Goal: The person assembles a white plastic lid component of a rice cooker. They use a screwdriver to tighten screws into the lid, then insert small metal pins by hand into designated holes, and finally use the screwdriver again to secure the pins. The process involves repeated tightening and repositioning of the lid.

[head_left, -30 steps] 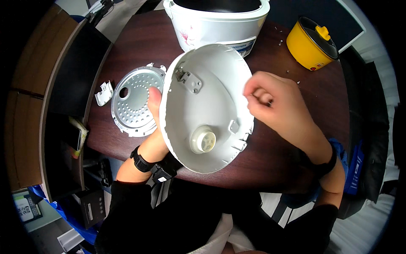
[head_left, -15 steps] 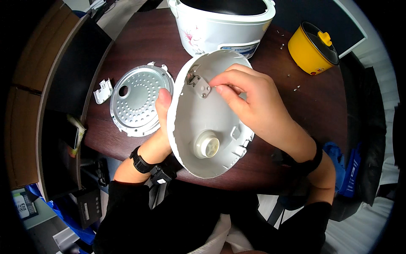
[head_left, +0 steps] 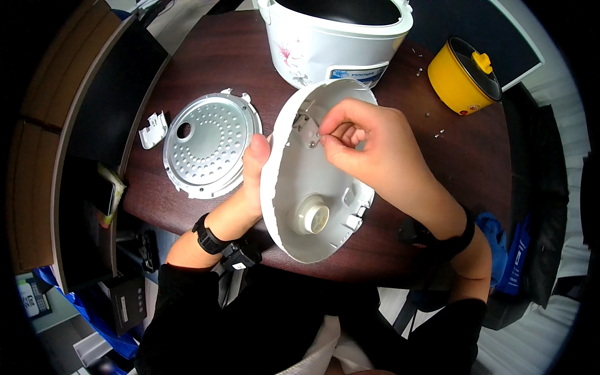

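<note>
A white round rice cooker lid [head_left: 312,187] is held tilted above the table with its inner side facing me. My left hand [head_left: 253,169] grips its left rim, thumb on the edge. My right hand [head_left: 369,150] reaches over the upper part of the lid, thumb and forefinger pinched on a small screw [head_left: 316,142] at the metal hinge bracket [head_left: 304,122]. A round white knob [head_left: 312,219] sits low on the lid's inner face.
A perforated metal plate [head_left: 209,144] lies on the dark wooden table [head_left: 206,56], with a small white plastic piece [head_left: 152,130] to its left. The white cooker body [head_left: 337,37] stands behind. A yellow pot [head_left: 462,75] and loose screws [head_left: 437,132] are at the right.
My right hand has moved from the lid's right side to its top, fingertips now pinched at the hinge bracket. The left hand keeps its hold on the rim.
</note>
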Available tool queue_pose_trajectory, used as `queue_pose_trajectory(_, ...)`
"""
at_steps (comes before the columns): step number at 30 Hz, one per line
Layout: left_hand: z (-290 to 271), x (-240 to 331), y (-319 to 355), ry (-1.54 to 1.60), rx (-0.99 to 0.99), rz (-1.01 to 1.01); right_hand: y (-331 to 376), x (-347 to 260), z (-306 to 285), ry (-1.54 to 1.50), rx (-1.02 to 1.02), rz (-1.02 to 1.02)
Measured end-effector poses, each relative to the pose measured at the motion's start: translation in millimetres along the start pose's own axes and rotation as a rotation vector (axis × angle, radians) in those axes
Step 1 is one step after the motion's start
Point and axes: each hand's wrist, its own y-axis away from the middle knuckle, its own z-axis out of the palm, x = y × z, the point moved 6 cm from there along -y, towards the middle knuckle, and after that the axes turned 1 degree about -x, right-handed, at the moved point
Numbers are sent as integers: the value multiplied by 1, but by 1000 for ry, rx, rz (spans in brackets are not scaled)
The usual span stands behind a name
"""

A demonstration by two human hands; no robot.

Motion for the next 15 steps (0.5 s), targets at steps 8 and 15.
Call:
queue_pose_trajectory(8, 7, 11, -2, 1, -60, 85, 0, 0, 1, -24, 17, 76)
queue_pose_trajectory(15, 12, 12, -3, -3, -134, 144, -1, -25, 1, 216, 12, -71)
